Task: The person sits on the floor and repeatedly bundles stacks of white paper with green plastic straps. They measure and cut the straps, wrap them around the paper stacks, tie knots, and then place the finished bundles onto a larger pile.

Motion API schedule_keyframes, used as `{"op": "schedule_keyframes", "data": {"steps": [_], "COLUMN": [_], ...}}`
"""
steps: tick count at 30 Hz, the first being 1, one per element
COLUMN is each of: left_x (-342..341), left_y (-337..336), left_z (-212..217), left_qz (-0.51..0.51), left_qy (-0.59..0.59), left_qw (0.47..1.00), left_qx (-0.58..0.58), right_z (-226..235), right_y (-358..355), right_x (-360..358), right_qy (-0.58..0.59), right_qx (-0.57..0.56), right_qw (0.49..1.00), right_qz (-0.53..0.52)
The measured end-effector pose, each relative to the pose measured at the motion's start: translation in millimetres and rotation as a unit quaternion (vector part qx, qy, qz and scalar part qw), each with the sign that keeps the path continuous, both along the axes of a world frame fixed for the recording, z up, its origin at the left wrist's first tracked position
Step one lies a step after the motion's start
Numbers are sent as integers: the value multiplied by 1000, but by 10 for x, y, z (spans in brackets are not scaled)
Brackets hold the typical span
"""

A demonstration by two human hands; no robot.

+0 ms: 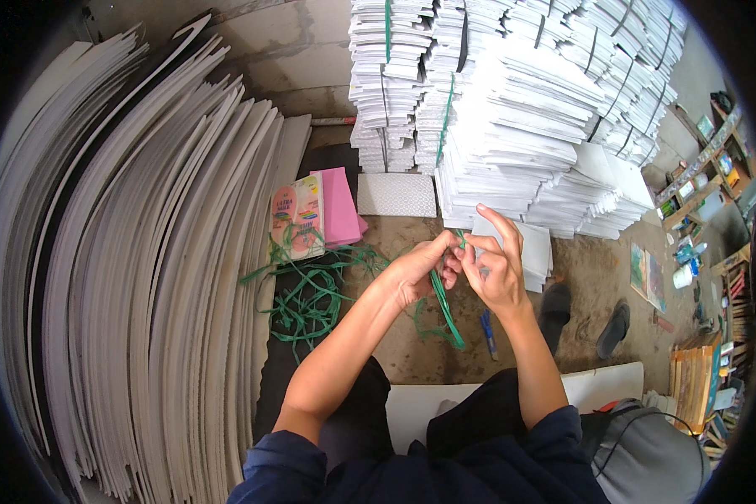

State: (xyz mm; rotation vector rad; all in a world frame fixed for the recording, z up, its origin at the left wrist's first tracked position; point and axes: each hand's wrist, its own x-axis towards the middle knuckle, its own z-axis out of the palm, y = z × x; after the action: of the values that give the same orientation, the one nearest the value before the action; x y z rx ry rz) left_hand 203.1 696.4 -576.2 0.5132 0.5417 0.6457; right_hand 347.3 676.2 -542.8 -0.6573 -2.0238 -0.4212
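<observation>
Far left: tall white sheets (143, 277) stand on edge in a curving row, their edges fanning toward the person and walling that side
Floor, left of centre: a loose tangle of green straps (307, 294) lies beside a pink book (340, 206) and a colourful booklet (296, 217)
Left hand (412, 273): fingers pressed together, pinching the green strap (445, 307) near its top
Green strap: held between both hands above the floor, its tail dangling down to a loop near a blue pen (488, 332)
Right hand (496, 269): thumb and lower fingers pinch the same strap, index finger raised
Behind: strapped white stacks (512, 109) crowd the back edge
Right: bare brown floor (596, 269) with two dark sandals (584, 317) gives the only open room; cluttered shelves (714, 252) line the rim
</observation>
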Motion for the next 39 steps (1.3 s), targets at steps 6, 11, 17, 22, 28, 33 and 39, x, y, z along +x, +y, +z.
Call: {"op": "schedule_keyframes", "data": {"steps": [6,11,17,22,28,33,39], "left_x": [-63,-119,-211,-176,-225,-183,-141], "left_y": [-32,-78,-44,-59,37,-12,-24], "left_z": [71,139,142,145,12,90,110], "left_qz": [-50,-21,38,107,114,126,141], "left_qy": [-51,-46,35,119,68,92,127], "left_qw": [995,997,992,968,988,973,960], "left_qx": [-75,-54,113,194,85,171,204], "right_z": [21,-62,-54,-57,20,-8,-32], "right_y": [-18,-14,18,-10,16,-40,-40], "right_x": [28,-27,-175,-148,-90,-165,-123], "right_qy": [-14,49,222,174,148,218,239], "right_qx": [-73,-128,-190,-206,-153,-285,-285], "right_qw": [993,980,952,961,976,930,926], "right_qz": [87,142,95,64,53,78,61]}}
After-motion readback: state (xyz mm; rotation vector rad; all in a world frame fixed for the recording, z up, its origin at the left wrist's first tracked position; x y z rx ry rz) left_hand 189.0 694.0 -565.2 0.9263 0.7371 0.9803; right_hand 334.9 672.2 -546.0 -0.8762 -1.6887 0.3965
